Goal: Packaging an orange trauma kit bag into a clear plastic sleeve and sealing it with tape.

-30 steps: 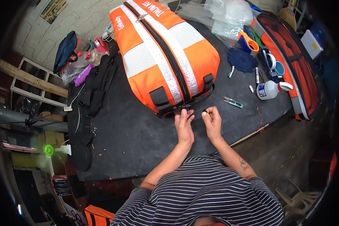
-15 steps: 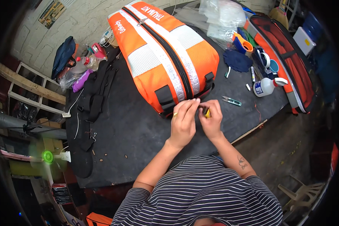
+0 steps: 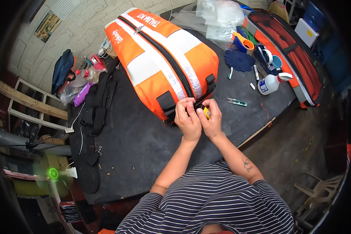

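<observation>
An orange bag (image 3: 201,58) with white reflective strips and mesh patches lies on the dark table, its zipper end toward me. My left hand (image 3: 188,121) is closed, thumb and fingers pinching at the near end of the bag's black zipper (image 3: 169,57). What is between those fingertips is too small to make out. Close beside it my right hand (image 3: 211,120) is closed around a small yellow object, which looks like a lighter (image 3: 206,113). Its tip points at the same zipper end. The thumbs almost touch. Thread snips (image 3: 236,101) lie to the right of my hands.
Black straps (image 3: 101,103) lie along the left side of the table (image 3: 132,144). At right are a spray bottle (image 3: 271,83), a marker (image 3: 256,72), a tape roll (image 3: 277,61), navy cloth (image 3: 238,60) and a red-mesh bag panel (image 3: 296,50). Clear plastic (image 3: 222,19) sits behind.
Both hands have come closer together at the bag's zipper end, and the yellow object has tipped toward it. The whole view has shifted slightly.
</observation>
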`<move>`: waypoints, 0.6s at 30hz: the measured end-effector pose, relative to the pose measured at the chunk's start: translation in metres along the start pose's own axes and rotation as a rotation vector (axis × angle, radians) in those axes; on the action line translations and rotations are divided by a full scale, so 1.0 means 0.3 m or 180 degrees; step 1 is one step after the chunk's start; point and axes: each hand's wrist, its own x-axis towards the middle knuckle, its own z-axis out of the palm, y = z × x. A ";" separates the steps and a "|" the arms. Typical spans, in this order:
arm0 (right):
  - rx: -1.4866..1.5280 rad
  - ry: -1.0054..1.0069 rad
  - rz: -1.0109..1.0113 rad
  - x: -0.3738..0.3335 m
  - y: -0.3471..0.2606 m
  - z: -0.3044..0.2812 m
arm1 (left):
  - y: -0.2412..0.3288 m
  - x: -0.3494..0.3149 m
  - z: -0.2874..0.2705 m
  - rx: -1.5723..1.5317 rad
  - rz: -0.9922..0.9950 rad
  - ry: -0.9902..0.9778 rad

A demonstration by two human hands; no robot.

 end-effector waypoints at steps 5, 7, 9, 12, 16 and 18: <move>0.0585 -0.0169 0.0363 -0.003 0.022 0.005 | -0.010 -0.008 0.011 -0.0053 0.0140 0.0086; 0.0765 -0.0346 0.0575 0.001 0.018 -0.007 | -0.011 -0.010 0.010 -0.0124 0.0046 0.0079; 0.1046 -0.0515 0.0795 0.011 0.001 -0.013 | -0.011 -0.011 0.009 -0.0142 -0.0013 0.0083; 0.1112 -0.0484 0.0735 0.015 0.005 -0.014 | -0.015 -0.015 0.015 -0.0165 -0.0115 0.0095; 0.1098 -0.0563 0.0755 0.026 -0.003 -0.013 | -0.012 -0.011 0.015 -0.0155 -0.0080 0.0141; 0.1037 -0.0625 0.0811 0.026 -0.001 -0.012 | -0.012 -0.011 0.010 -0.0113 -0.0060 0.0124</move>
